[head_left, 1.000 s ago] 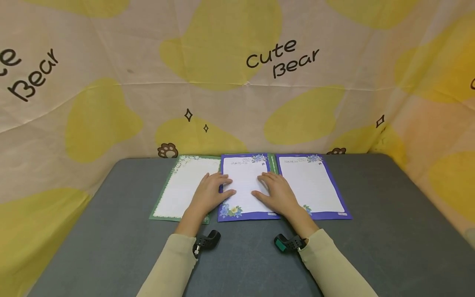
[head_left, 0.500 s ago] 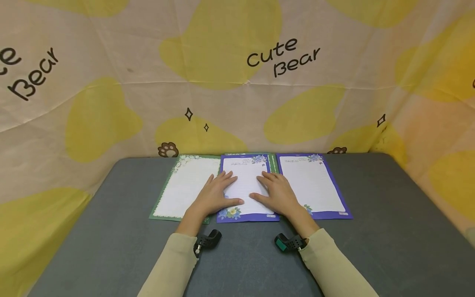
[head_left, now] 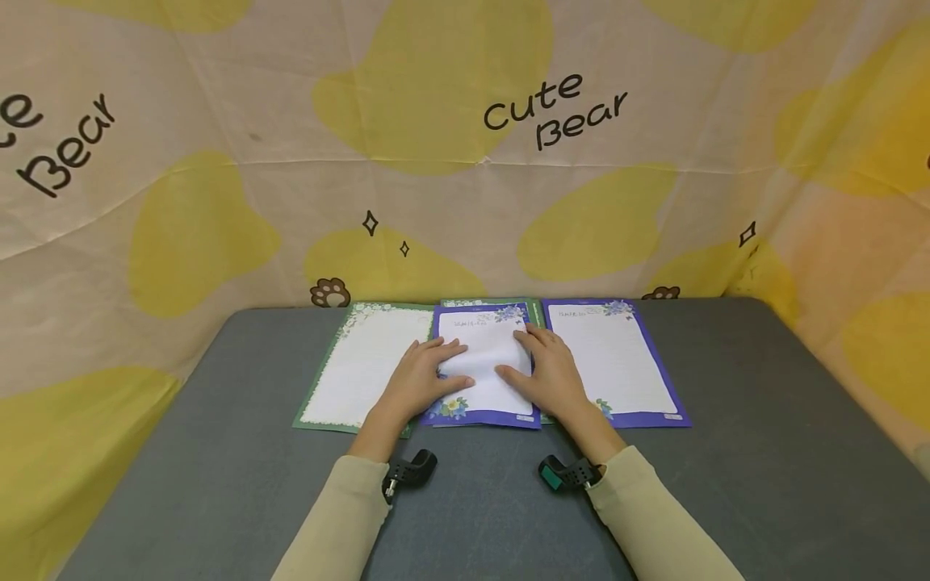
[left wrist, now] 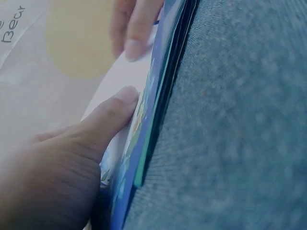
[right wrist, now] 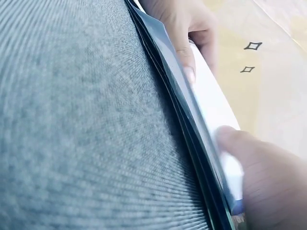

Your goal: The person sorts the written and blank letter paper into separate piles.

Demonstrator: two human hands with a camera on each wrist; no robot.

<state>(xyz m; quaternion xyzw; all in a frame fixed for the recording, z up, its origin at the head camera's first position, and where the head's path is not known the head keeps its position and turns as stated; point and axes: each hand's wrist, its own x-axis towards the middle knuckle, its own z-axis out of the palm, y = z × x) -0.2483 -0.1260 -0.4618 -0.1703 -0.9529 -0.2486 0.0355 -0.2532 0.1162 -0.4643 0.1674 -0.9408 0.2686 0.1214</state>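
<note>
A purple-bordered sheet of letter paper point(head_left: 487, 395) with blue flowers lies in the middle, bowed slightly, its near edge raised off the papers below in both wrist views. My left hand point(head_left: 419, 378) rests on its left side, thumb and fingers spread on the white face. On the right side rests my right hand point(head_left: 550, 375), its fingers near the sheet's right edge and its thumb on the face. Under this sheet, green-bordered paper point(head_left: 536, 313) shows at the top and right. In the left wrist view, the left thumb point(left wrist: 112, 110) presses the paper near its flowered border.
A green-bordered sheet point(head_left: 349, 363) lies to the left, partly under my left hand. To the right lies another purple-bordered sheet point(head_left: 617, 363). All rest at the back of the grey table point(head_left: 465, 516), before a yellow-patterned cloth point(head_left: 450, 145). A black band point(head_left: 410, 470) circles each wrist.
The middle sheet's near edge has shifted away from me and the sheet now bows. My right fingers have moved slightly up and right; the left hand first slid inward, then back a little.
</note>
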